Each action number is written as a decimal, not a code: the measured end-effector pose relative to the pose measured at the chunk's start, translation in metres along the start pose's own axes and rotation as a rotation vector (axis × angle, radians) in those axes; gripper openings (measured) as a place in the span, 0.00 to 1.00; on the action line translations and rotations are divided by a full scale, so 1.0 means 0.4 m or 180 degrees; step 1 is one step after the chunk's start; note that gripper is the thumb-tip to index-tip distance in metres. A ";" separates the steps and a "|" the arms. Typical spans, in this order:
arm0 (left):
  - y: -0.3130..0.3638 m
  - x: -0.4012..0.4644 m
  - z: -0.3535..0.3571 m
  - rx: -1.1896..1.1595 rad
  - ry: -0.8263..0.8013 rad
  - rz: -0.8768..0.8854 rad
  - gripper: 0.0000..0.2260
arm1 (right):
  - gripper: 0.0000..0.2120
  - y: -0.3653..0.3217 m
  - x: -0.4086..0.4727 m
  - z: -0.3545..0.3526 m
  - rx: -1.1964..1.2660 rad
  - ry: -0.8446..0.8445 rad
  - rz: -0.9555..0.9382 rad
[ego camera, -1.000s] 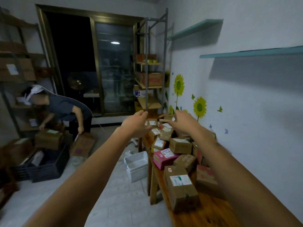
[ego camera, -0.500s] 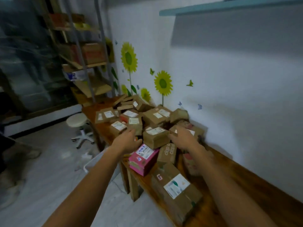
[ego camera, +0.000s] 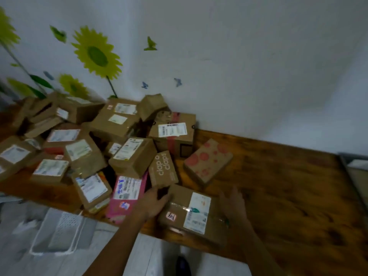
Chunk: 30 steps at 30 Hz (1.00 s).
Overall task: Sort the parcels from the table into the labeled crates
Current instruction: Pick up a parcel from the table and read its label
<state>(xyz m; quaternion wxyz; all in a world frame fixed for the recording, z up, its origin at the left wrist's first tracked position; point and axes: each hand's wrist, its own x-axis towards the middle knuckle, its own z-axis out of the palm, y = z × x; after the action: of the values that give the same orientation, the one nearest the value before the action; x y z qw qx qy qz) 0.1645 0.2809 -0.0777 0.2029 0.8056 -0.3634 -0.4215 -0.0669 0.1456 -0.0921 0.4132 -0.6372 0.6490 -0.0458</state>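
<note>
A person's two hands flank a brown cardboard parcel (ego camera: 191, 213) lying flat at the near edge of a wooden counter (ego camera: 288, 196), its white shipping label and a small red-and-white sticker facing up. The left hand (ego camera: 152, 202) grips the parcel's left end, its fingers (ego camera: 165, 196) curled over the far-left corner. The right hand (ego camera: 233, 200) sits at the parcel's right side with its fingers loosely spread and released; whether it touches the cardboard cannot be told. Just left of the held parcel, a pink box (ego camera: 124, 198) with a handwritten blue mark on its label overhangs the near edge. Directly behind the parcel stands a small carton printed "clap o claps" (ego camera: 163, 169), and toward the wall edge a box patterned with red dots (ego camera: 208, 161) lies tilted. A heap of labelled cardboard parcels (ego camera: 111, 136) covers the counter's left half up to the wall, where sunflower decals (ego camera: 97, 53) and small butterfly stickers are fixed. Below the near edge, a white plastic crate (ego camera: 57, 232) sits on the pale floor. The counter's right half shows bare wood.
</note>
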 end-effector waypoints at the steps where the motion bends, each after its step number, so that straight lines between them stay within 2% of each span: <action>1: -0.013 0.027 0.008 -0.0092 -0.0167 0.0064 0.25 | 0.35 0.023 -0.002 0.012 0.0205 0.0087 0.0238; 3: -0.036 0.066 0.021 -0.0229 -0.0488 0.0062 0.25 | 0.37 0.071 -0.010 0.043 0.0424 0.0063 0.0580; 4: -0.040 0.081 0.027 -0.0308 -0.0638 0.0030 0.21 | 0.33 0.066 -0.021 0.053 0.0556 0.0048 0.0781; 7: -0.061 0.112 0.052 -0.0467 -0.0889 0.0084 0.12 | 0.13 0.074 -0.064 0.102 0.0755 0.0134 0.1048; 8: -0.064 0.117 0.058 -0.0539 -0.0933 0.0083 0.12 | 0.11 0.070 -0.081 0.110 0.0711 0.0198 0.1095; 11: -0.079 0.139 0.066 -0.0777 -0.1061 0.0078 0.18 | 0.12 0.056 -0.116 0.135 0.0834 0.0454 0.1329; 14: -0.073 0.130 0.036 -0.0883 -0.1080 0.0325 0.23 | 0.19 0.032 -0.162 0.128 0.0882 0.0795 0.1419; 17: -0.031 0.104 -0.036 -0.1361 -0.1078 0.0634 0.21 | 0.25 -0.022 -0.227 0.089 0.1150 0.1139 0.1419; 19: 0.013 0.071 -0.097 -0.1760 -0.1118 0.0812 0.18 | 0.23 -0.063 -0.272 0.065 0.1258 0.1412 0.1301; 21: 0.055 0.050 -0.150 -0.2024 -0.1191 0.1074 0.16 | 0.25 -0.110 -0.320 0.055 0.1400 0.1703 0.1146; 26: 0.143 0.039 -0.261 -0.1813 -0.1067 0.1570 0.18 | 0.37 -0.203 -0.418 0.059 0.1819 0.2113 0.0838; 28: 0.163 0.031 -0.302 -0.1589 -0.0772 0.1714 0.21 | 0.39 -0.223 -0.441 0.068 0.1935 0.2187 0.0677; 30: 0.172 0.021 -0.334 -0.1465 -0.0702 0.1898 0.24 | 0.38 -0.238 -0.449 0.081 0.2239 0.2253 0.0527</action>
<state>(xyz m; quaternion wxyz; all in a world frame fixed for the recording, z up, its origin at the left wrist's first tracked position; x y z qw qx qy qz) 0.2497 0.2321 0.0367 0.4516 0.5480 -0.4972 -0.4986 -0.0001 0.2987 0.0284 0.3597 -0.3512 0.7429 -0.4420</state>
